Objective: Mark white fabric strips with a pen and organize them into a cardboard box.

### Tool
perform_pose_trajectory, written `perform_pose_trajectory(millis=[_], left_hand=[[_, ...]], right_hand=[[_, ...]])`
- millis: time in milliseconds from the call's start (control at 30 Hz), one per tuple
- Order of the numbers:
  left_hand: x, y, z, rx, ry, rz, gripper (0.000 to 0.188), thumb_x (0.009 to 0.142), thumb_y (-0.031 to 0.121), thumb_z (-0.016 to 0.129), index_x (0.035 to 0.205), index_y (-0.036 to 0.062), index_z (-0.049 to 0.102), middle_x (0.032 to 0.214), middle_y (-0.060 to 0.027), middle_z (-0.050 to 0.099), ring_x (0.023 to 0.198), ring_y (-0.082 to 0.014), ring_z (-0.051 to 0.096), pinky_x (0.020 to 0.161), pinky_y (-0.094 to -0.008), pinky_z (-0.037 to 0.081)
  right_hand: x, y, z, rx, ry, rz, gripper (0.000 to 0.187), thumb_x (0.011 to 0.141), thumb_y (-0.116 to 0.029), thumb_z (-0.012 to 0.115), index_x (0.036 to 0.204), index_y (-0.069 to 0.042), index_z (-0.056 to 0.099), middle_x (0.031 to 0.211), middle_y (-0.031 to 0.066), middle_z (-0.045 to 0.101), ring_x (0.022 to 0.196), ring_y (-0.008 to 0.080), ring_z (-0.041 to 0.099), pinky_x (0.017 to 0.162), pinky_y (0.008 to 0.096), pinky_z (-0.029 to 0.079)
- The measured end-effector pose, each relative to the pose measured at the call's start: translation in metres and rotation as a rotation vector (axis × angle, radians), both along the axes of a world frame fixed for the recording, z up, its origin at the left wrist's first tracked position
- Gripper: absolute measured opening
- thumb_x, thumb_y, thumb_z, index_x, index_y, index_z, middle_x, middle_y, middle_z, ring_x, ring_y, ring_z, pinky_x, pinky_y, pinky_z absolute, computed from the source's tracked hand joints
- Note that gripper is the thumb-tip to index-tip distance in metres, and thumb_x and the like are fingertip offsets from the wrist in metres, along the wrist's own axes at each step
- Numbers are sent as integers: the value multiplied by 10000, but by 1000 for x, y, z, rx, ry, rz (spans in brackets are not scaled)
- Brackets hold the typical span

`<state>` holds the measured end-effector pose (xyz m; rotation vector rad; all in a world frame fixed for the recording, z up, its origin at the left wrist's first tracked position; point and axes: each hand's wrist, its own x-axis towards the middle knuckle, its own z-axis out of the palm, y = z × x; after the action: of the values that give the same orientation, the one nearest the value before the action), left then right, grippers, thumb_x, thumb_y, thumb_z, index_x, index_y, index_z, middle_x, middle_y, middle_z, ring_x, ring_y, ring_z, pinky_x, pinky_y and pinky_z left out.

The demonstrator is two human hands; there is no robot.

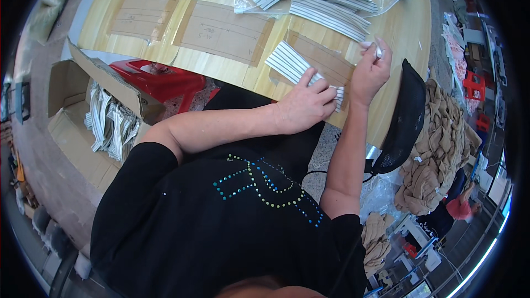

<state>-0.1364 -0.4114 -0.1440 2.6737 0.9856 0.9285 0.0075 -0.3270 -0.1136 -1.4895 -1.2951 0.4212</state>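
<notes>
Several white fabric strips with dark stripes (288, 62) lie side by side on a taped cardboard piece (326, 58) near the table's front edge. My left hand (307, 104) rests on their near right end, fingers spread and pressing them down. To the right, my right hand (372, 74) is raised slightly, its fingers closed around a small white piece (377, 52) whose kind I cannot make out. Just beyond the hands lies a larger stack of striped strips (330, 17). More strips sit behind it on a clear plastic bag (243, 1).
Two other cardboard pieces (212, 30) are taped to the wooden table (221, 74). A box of striped fabric (72, 132) and a red stool (187, 81) stand left. A black bag-like item (406, 113) hangs at the right edge, beside piled brown garments (433, 149).
</notes>
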Motion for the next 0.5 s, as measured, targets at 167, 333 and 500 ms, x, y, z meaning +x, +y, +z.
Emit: perform_pose_trajectory(millis=[167,333,500], left_hand=[[-30,24,24,-132,-18,-75,129,746,175,586,827,80,615,874,-54,485,936,-234,504,877,-397,383],[-94,70,31,116,31,267,103,718,72,634,821,79,634,882,-69,553,900,-261,538,886,-402,392],[-129,86,13,-27,17,327,189,738,-2,617,900,86,660,973,-90,600,922,-272,566,892,-411,390]], right_hand=[[29,35,-24,167,-486,-7,274,900,-21,595,1173,-21,601,1024,88,660,902,148,607,839,293,487],[2,-22,35,121,-237,107,317,891,23,609,1204,-22,586,1008,57,638,937,127,602,851,277,485],[12,-77,37,-112,472,235,319,907,44,617,1218,-13,575,955,24,614,904,84,579,801,218,475]])
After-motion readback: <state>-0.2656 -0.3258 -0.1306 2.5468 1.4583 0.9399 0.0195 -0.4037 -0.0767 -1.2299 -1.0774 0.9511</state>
